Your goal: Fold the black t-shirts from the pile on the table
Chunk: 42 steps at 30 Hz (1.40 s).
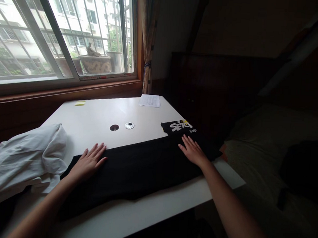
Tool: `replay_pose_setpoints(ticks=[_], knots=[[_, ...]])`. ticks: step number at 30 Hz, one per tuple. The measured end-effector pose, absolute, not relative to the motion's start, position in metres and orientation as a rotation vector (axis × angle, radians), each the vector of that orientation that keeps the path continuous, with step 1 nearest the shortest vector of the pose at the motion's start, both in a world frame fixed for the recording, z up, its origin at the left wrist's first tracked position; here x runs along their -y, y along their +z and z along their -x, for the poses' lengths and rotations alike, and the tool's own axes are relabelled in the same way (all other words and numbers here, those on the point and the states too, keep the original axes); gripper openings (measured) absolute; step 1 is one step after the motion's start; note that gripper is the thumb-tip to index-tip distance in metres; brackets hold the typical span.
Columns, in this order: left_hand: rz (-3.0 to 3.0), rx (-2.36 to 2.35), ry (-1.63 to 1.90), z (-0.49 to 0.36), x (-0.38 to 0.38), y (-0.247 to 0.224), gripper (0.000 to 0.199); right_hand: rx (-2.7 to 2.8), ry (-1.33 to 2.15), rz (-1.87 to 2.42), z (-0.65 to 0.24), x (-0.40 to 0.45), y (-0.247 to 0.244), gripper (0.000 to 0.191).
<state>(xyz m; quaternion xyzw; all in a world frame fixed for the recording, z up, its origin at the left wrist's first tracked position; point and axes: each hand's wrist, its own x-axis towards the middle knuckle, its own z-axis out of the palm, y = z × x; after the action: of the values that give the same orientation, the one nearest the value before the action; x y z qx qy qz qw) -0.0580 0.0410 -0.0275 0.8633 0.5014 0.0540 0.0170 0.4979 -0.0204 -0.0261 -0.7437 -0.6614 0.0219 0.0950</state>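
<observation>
A black garment [143,164] lies folded lengthwise across the white table, with white lettering and a little yellow on its far right part. My left hand [90,160] rests on its left end, palm down with the fingers spread. Near the lettering, my right hand [192,150] lies flat on the black cloth, fingers apart. Neither hand grips anything. The underside of the cloth is hidden.
A crumpled white cloth [34,151] lies on the table's [100,112] left side. Farther back are papers [149,100], a yellow note [80,102], a round hole and a round cover [129,125] beside it. A barred window stands behind.
</observation>
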Motion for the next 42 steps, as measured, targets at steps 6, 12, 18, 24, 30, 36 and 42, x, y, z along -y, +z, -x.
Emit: replay_pose_setpoints(ticks=[6,12,18,24,30,36,42], knots=[[-2.648,-1.608,0.174,0.085,-0.043,-0.029,0.064,1.894,0.023,2.241,-0.500,0.018,-0.032,0.070],[-2.453,-1.730,0.127,0.104,-0.047,-0.024,0.064,1.871,-0.026,2.285,-0.505,0.013,-0.037,0.069],[-2.255,-1.746,0.406,0.135,-0.057,-0.024,0.065,1.807,-0.096,2.209,-0.514,0.009,-0.044,0.063],[-1.729,-1.768,0.975,0.138,-0.054,-0.009,0.054,1.780,-0.111,2.165,-0.525,0.005,-0.051,0.060],[-1.558,-1.649,1.067,0.137,-0.050,-0.001,0.056,1.741,-0.189,2.173,-0.542,0.000,-0.065,0.059],[-1.906,-1.655,0.810,0.135,-0.046,0.008,0.060,1.740,-0.280,2.190,-0.544,0.003,-0.063,0.054],[-1.989,-1.663,0.756,0.134,-0.048,0.006,0.051,1.610,-0.344,2.365,-0.533,0.011,-0.049,0.059]])
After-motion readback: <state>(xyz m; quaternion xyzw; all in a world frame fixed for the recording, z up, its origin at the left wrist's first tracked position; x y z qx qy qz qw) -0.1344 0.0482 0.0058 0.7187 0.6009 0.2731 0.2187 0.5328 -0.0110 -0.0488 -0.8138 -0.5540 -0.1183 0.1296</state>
